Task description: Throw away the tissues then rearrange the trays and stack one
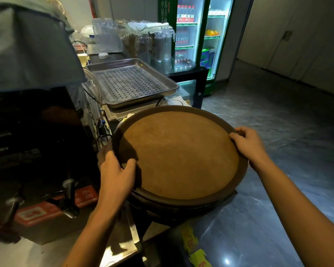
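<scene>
A large round brown tray lies on top of a stack of similar dark round trays at the counter's right end. My left hand grips the top tray's left rim, thumb on its inner surface. My right hand holds the far right rim, fingers curled over the edge. The top tray sits slightly tilted and shifted on the stack. No tissues are visible.
A perforated steel rectangular tray sits behind the stack on the counter. A black hot-water dispenser with taps stands at the left. Glass jars and a lit drinks fridge are behind. Dark tiled floor lies to the right.
</scene>
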A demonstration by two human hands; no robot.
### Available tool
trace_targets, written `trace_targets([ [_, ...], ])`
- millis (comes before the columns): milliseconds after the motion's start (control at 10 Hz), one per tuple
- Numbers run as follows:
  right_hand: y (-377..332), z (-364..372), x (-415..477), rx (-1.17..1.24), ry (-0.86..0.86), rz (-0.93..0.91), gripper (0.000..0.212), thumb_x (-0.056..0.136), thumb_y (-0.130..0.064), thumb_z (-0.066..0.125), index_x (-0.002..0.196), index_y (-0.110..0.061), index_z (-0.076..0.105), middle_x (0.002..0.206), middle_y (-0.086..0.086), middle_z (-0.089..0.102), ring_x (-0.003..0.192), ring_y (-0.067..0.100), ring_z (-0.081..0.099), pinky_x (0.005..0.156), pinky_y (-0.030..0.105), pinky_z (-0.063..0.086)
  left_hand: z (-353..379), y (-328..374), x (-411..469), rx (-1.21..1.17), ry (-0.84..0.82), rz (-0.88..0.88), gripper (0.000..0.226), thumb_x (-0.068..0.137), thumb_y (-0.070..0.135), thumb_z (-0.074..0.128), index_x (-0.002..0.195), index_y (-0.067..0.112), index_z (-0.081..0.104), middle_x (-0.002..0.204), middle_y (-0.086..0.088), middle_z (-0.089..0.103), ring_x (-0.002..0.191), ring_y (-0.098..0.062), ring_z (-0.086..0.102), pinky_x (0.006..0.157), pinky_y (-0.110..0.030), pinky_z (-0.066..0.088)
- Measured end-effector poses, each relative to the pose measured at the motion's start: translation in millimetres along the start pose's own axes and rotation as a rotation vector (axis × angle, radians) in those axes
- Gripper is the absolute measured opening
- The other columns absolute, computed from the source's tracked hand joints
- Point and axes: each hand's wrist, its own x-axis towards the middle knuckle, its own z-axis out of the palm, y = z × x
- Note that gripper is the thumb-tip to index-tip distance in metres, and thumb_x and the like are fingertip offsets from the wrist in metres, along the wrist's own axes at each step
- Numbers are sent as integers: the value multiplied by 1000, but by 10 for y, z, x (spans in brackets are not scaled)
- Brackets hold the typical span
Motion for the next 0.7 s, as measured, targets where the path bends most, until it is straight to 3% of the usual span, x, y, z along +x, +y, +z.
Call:
trace_targets([
  [100, -20, -18, -319, 32, 65, 47, 31, 95, -15, 54, 124, -13, 63, 111, 6, 66, 101, 25, 62, 91, 43, 51, -64, -36, 14, 73, -91, 146, 22, 92, 16, 59, 105, 12, 42, 76, 3, 49, 65, -13, 52, 54, -28, 45],
  [200, -24, -27, -547, 40, 107, 59, 33, 95, -13, 53, 126, -13, 62, 110, 4, 64, 101, 24, 61, 90, 42, 51, -106, -59, 32, 106, -138, 203, 24, 93, 16, 58, 103, 15, 37, 75, 2, 50, 63, -11, 50, 51, -26, 41],
  [300, -74, -40, -977, 34, 162, 43, 27, 98, -14, 51, 122, -11, 64, 105, 5, 65, 92, 20, 60, 77, 30, 49, -184, -88, 16, 114, -194, 266, 36, 93, 21, 56, 124, 13, 39, 83, -11, 59, 71, -25, 56, 60, -36, 46],
  [400, -122, -32, -1258, 9, 169, 24, 24, 100, -18, 49, 112, -6, 66, 99, 11, 68, 90, 27, 62, 79, 37, 52, -220, -132, 11, 155, -229, 311, 51, 95, 31, 54, 134, 6, 34, 102, -20, 60, 91, -37, 59, 75, -45, 50],
  [500, -131, -37, -1659, -14, 168, 29, 34, 102, -24, 45, 109, 4, 63, 103, 29, 67, 96, 41, 64, 87, 57, 52, -270, -186, -77, 268, -299, 343, 71, 95, 51, 47, 148, 11, 21, 144, -30, 32, 129, -50, 36, 103, -55, 36],
  [600, -179, -26, -1954, -53, 183, 18, 36, 103, -29, 43, 111, 0, 63, 101, 23, 68, 98, 38, 65, 87, 50, 54, -341, -190, -228, 335, -346, 402, 80, 94, 57, 42, 154, 14, 11, 157, -26, 7, 142, -48, 14, 114, -56, 22],
  [700, -264, -42, -2421, -103, 302, 31, 39, 104, -37, 42, 128, -11, 58, 112, 9, 65, 111, 28, 62, 88, 34, 48, -491, -141, -497, 307, -436, 489, 79, 94, 61, 34, 155, 17, 9, 161, -20, -3, 148, -41, -1, 116, -57, 16],
])
